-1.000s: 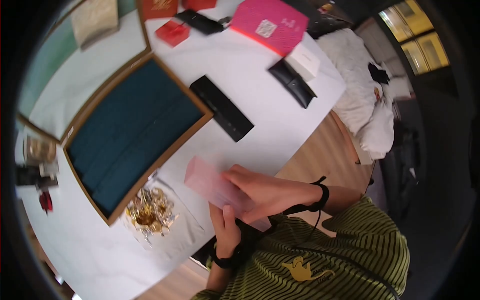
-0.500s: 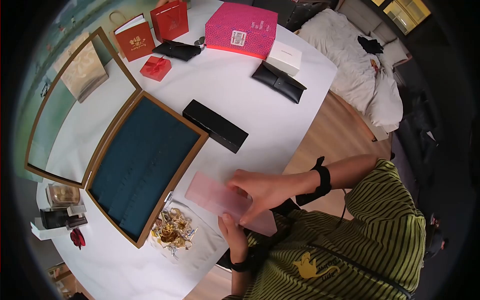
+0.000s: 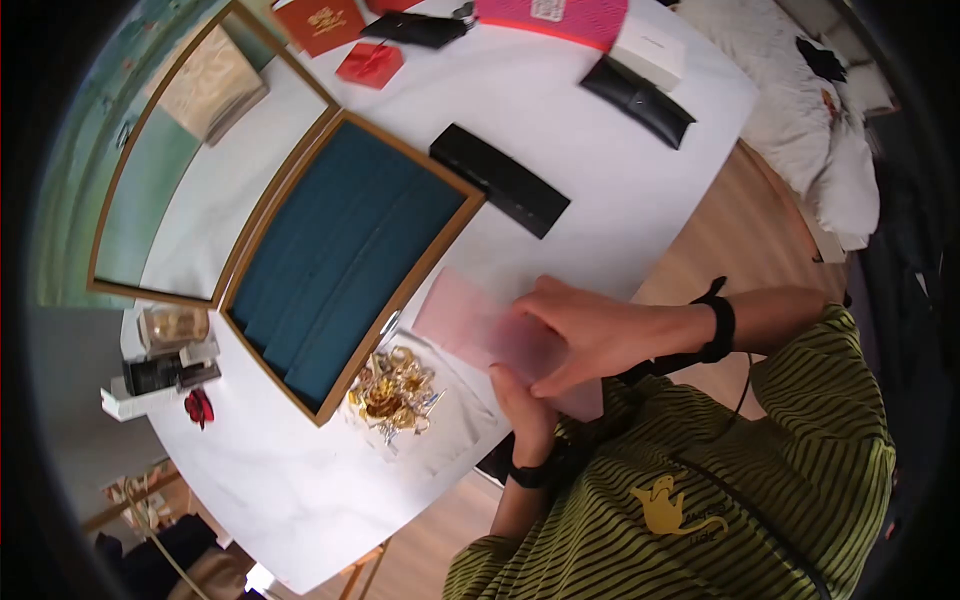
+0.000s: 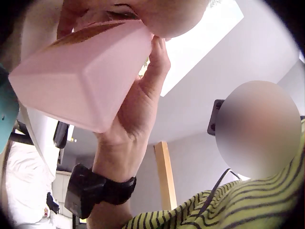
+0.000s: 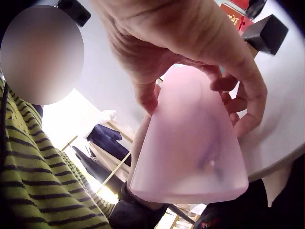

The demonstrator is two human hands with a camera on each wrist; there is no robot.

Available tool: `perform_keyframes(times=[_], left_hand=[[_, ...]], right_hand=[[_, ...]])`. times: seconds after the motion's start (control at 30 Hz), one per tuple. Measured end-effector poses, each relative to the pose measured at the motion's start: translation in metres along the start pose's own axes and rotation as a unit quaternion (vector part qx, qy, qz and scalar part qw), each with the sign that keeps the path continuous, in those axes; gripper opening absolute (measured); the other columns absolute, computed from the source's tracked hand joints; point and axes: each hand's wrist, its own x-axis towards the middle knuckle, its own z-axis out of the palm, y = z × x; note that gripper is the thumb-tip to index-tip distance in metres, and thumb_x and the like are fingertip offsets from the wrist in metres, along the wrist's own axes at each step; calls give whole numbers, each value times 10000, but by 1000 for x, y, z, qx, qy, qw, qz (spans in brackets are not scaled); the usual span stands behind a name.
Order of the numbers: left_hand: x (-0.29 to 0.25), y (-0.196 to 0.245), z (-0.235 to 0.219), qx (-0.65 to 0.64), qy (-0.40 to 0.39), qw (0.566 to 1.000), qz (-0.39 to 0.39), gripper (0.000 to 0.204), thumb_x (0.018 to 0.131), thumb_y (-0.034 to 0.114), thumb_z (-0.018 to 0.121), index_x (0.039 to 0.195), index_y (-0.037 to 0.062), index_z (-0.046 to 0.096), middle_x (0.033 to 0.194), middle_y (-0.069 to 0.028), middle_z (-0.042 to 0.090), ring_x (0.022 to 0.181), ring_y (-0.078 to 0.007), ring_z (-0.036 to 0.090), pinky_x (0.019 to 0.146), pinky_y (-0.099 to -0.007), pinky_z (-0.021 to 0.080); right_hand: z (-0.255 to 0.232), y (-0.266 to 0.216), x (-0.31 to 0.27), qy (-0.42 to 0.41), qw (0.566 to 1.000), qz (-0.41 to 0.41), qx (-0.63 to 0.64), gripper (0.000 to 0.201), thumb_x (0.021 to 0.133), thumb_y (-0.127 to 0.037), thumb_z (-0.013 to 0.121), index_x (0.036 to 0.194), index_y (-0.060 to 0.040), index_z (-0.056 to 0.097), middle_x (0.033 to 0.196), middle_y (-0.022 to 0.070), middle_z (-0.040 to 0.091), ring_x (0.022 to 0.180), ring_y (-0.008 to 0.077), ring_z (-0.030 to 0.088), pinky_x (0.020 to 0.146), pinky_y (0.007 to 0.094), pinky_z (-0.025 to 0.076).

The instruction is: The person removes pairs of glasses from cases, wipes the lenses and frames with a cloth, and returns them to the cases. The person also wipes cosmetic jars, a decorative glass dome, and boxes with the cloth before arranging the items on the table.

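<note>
A translucent pink box is held between both hands beside the table's near edge. The right hand grips it from above, thumb on one side and fingers curled round the other. The left hand holds it from below, its thumb against the side. Through the wall, a blurred dark shape shows in the right wrist view; what it is I cannot tell. Gold and silver jewellery lies heaped near the box, next to a wooden case with blue lining.
The case's glazed lid stands open. A long black box lies beyond the case, with a black pouch, a white box and a red gift box farther back. Small boxes and a red item are at the left.
The head view has shifted, moving the table's contents across the picture. Both hands keep hold of the pink box; their grip looks much the same.
</note>
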Motion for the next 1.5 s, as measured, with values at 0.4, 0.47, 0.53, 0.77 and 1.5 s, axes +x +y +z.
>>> perform_keyframes(times=[0.4,0.47,0.53,0.77,1.5], left_hand=[[7,-22,-14,101,-23,992,74,645,978,521,316,1277,-43,404,1226,-131,495,1115,-204,491,940,-347,408],[7,-24,-15,125,-6,988,86,625,985,504,307,1268,-44,409,1214,-130,500,1096,-204,500,929,-340,412],[7,-15,-4,147,4,984,96,624,986,504,301,1263,-44,412,1207,-130,503,1092,-203,501,927,-338,411],[8,-1,5,54,-41,994,90,633,961,518,360,1300,-16,325,1197,-139,485,1079,-214,505,901,-352,444],[7,-2,-5,80,-50,992,81,712,969,528,299,1404,-28,207,1311,-162,398,1153,-226,446,950,-363,392]], right_hand=[[-6,-5,2,-45,992,58,-104,604,640,-284,736,1096,35,501,1036,193,490,998,349,491,844,406,444],[-6,-8,3,-47,995,24,-88,579,639,-284,726,1064,35,498,1015,188,480,975,346,491,836,405,444],[-10,-15,5,-72,989,83,-103,548,639,-270,722,1032,36,492,983,177,461,933,331,483,831,397,443],[-8,-12,9,-84,989,56,-107,583,652,-190,706,1126,53,466,1008,137,445,900,245,515,704,334,530],[-20,-29,38,-42,993,38,-106,593,733,-156,695,1257,12,473,1080,92,592,881,161,599,658,280,533]])
